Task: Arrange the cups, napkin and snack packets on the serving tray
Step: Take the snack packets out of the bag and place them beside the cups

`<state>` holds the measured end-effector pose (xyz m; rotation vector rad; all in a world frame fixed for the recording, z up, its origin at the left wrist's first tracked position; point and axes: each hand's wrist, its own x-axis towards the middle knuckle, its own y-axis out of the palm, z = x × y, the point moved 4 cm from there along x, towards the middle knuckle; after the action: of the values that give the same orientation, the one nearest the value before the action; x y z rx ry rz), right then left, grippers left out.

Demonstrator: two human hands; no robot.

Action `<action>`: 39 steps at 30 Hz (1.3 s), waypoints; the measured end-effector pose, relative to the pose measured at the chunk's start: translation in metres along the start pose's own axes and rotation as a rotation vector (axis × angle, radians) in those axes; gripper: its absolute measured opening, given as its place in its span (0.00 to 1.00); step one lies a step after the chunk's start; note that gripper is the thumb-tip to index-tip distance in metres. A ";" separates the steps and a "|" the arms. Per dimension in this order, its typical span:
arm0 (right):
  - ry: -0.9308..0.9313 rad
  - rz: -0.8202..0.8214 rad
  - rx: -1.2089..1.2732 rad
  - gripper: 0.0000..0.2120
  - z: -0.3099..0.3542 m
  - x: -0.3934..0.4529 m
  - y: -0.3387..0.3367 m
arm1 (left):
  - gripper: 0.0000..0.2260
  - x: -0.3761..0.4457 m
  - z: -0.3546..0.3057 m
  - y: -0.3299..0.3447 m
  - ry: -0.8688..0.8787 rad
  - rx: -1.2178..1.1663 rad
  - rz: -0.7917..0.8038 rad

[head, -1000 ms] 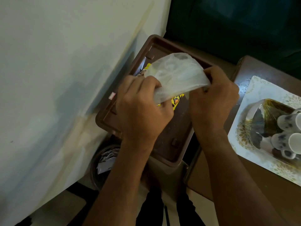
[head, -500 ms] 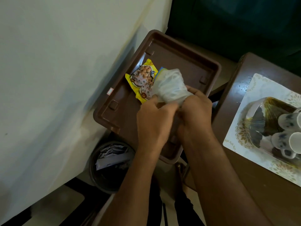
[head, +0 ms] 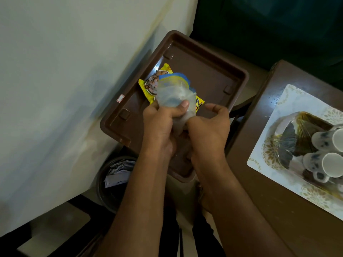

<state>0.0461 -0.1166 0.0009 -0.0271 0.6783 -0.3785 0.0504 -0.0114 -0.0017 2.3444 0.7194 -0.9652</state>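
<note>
A brown plastic serving tray [head: 213,71] sits beside the white wall. A yellow snack packet [head: 148,86] lies flat in it. Over the packet I hold a crumpled clear plastic bag [head: 174,91] with a blue band at its top. My left hand [head: 161,123] grips the bag's lower part, thumb pressed on it. My right hand [head: 209,127] pinches the bag's bottom from the right, its fingers curled. Small white cups with dark spots [head: 332,164] lie on their sides on a white patterned tray [head: 289,101] at the right.
A dark wooden table [head: 259,182] holds the white tray, which also carries a gold and dark wrapped item [head: 300,134]. Below the brown tray stands a round bin [head: 115,180] with paper scraps. The white wall [head: 65,71] fills the left.
The bag was spread wide between both hands a second ago; now it is bunched together and lower, over the yellow packet. Both hands have drawn close together and toward me.
</note>
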 end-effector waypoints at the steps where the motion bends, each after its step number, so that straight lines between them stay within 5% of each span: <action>1: -0.051 0.008 -0.037 0.24 0.002 0.000 -0.003 | 0.16 0.002 0.000 0.000 0.048 -0.010 -0.017; 4: -0.025 0.108 -0.123 0.27 0.003 0.003 -0.008 | 0.20 0.003 -0.004 -0.003 0.185 -0.037 -0.059; 8: 0.127 0.466 -0.166 0.29 0.002 0.007 -0.009 | 0.26 -0.001 -0.001 -0.004 0.188 -0.029 -0.059; 13: 0.087 0.836 -0.177 0.54 0.013 0.007 -0.017 | 0.23 -0.006 0.007 -0.012 0.130 -0.011 -0.044; 16: -0.120 0.993 -0.332 0.67 0.019 0.006 -0.019 | 0.22 -0.004 0.007 -0.025 0.059 -0.058 -0.038; 18: -0.338 0.929 -0.478 0.66 0.021 0.005 -0.015 | 0.22 -0.008 0.009 -0.024 0.022 -0.085 0.034; 21: -0.538 0.735 -0.569 0.47 0.021 0.003 -0.008 | 0.22 -0.011 0.016 -0.024 -0.031 -0.061 0.061; 27: -0.565 0.476 -0.527 0.19 0.015 0.007 -0.010 | 0.17 -0.009 0.023 -0.033 0.022 0.070 0.045; 33: -0.569 0.332 -0.564 0.21 0.025 0.022 -0.011 | 0.31 -0.015 0.022 -0.048 0.033 -0.171 0.219; 36: -0.540 0.306 -0.532 0.23 0.029 0.029 -0.008 | 0.28 -0.019 0.016 -0.046 0.202 0.100 0.336; 39: -0.558 0.311 -0.562 0.24 0.025 0.021 0.004 | 0.29 -0.018 0.012 -0.045 0.450 0.365 0.210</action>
<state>0.0778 -0.1229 0.0072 -0.5370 0.2092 0.1322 0.0055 0.0095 -0.0069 2.9372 0.4665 -0.5104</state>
